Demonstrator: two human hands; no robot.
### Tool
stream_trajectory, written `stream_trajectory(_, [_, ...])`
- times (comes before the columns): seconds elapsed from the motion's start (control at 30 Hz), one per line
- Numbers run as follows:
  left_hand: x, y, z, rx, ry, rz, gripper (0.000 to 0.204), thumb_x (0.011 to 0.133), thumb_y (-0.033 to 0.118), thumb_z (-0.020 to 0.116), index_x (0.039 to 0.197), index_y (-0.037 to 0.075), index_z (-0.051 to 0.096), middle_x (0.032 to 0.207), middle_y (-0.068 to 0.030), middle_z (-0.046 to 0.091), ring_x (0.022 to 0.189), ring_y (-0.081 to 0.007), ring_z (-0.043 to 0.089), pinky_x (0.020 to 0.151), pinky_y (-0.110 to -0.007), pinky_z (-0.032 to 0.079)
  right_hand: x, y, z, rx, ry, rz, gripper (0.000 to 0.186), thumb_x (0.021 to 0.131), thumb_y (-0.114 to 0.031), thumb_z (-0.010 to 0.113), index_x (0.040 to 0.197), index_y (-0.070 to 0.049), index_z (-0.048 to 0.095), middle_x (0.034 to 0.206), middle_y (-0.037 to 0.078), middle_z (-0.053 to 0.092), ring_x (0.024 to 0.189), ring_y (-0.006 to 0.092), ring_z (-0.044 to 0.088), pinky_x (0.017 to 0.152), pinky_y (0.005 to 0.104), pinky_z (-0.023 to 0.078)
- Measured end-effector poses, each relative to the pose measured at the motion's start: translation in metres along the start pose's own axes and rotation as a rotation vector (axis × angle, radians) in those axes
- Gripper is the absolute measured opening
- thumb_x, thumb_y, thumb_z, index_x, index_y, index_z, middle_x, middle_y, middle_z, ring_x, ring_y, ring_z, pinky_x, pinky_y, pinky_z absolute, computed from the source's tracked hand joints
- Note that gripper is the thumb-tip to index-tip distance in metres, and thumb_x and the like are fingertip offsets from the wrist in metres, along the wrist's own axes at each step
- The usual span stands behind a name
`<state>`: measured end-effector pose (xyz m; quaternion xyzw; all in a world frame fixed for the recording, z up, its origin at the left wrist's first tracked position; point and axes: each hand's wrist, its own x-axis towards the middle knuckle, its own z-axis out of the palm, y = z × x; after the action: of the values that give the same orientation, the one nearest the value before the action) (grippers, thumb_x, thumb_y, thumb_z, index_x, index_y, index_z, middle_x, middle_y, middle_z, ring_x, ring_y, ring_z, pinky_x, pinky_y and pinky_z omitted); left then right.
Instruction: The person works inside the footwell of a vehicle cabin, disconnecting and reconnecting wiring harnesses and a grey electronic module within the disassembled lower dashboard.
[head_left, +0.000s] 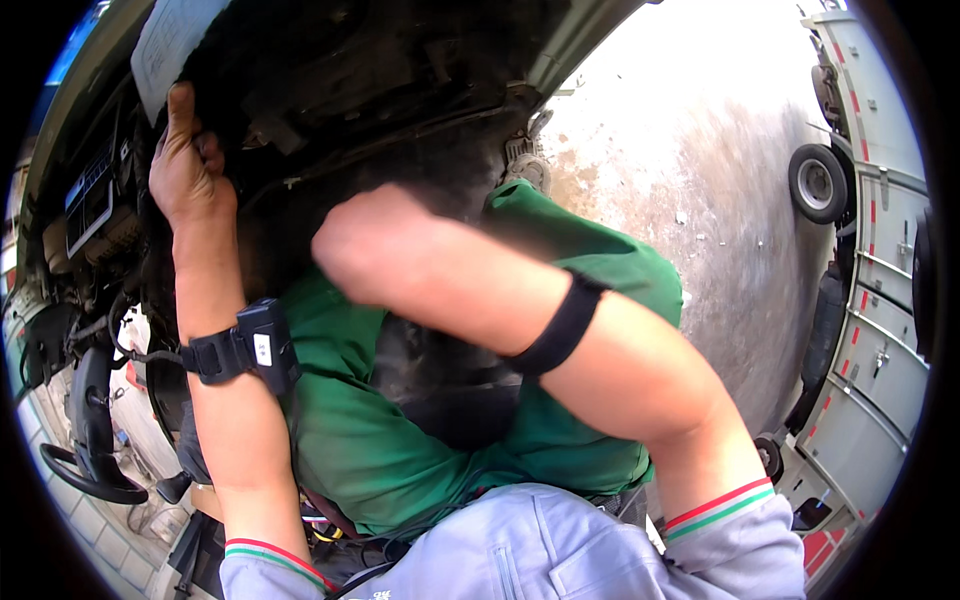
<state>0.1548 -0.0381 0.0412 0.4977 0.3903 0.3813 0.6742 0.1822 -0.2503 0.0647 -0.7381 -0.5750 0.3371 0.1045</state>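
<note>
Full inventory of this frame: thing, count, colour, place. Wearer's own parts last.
car underside: 1, dark, grimy, top centre
steering wheel: 1, black, lower left
person in a green shirt: 1, centre, partly behind the arms
truck: 1, grey with red marks, right edge
truck wheel: 1, black tyre, upper right
ground: grey, stained, sunlit, upper right
left hand: on the underside, upper left; black wrist device
right hand: centre, blurred; black band

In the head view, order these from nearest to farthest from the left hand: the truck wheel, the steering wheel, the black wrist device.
Measured from the left hand:
1. Black wrist device, just below it on the same forearm.
2. Steering wheel, lower left.
3. Truck wheel, far right.
</note>
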Motion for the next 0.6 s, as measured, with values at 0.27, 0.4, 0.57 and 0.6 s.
stream_trajectory(0.27, [0.006, 0.003, -0.008, 0.075, -0.088, -0.013, 0.035, 0.083, 0.043, 0.080, 0.091, 0.014, 0.063, 0.075, 0.0077, 0.047, 0.055, -0.0033, 0.036, 0.043, -0.019, 0.023, -0.007, -0.014, 0.011, -0.142, -0.043, -0.117, 0.010, 0.075, -0.013, 0.070, 0.083, -0.012, 0.076, 0.087, 0.009, 0.074, 0.086, 0.0256, 0.072, 0.069, 0.0368, 0.053])
stream_trajectory(0.4, [-0.003, 0.010, 0.009, -0.009, -0.096, -0.064, 0.031, 0.084, 0.041, 0.079, 0.094, 0.016, 0.064, 0.076, 0.0084, 0.049, 0.055, -0.0042, 0.037, 0.042, -0.018, 0.024, -0.010, 0.004, 0.017, -0.112, 0.051, -0.058, 0.008, 0.070, -0.011, 0.071, 0.078, -0.011, 0.075, 0.081, 0.010, 0.073, 0.081, 0.0267, 0.072, 0.068, 0.0381, 0.054])
stream_trajectory(0.57, [0.012, 0.010, -0.004, -0.035, -0.082, -0.039, 0.032, 0.080, 0.041, 0.082, 0.093, 0.018, 0.063, 0.077, 0.0090, 0.050, 0.055, -0.0039, 0.038, 0.042, -0.018, 0.023, -0.011, 0.003, 0.021, -0.102, 0.059, -0.095, 0.005, 0.068, -0.010, 0.070, 0.073, -0.008, 0.073, 0.077, 0.013, 0.071, 0.077, 0.0295, 0.070, 0.067, 0.0408, 0.053])
stream_trajectory(0.6, [0.015, 0.012, -0.007, -0.045, -0.080, -0.035, 0.033, 0.079, 0.041, 0.083, 0.091, 0.018, 0.062, 0.076, 0.0092, 0.049, 0.055, -0.0038, 0.038, 0.042, -0.018, 0.023, -0.012, 0.002, 0.021, -0.064, 0.072, -0.104, 0.005, 0.069, -0.009, 0.069, 0.072, -0.007, 0.072, 0.078, 0.014, 0.070, 0.077, 0.0301, 0.070, 0.067, 0.0409, 0.053])
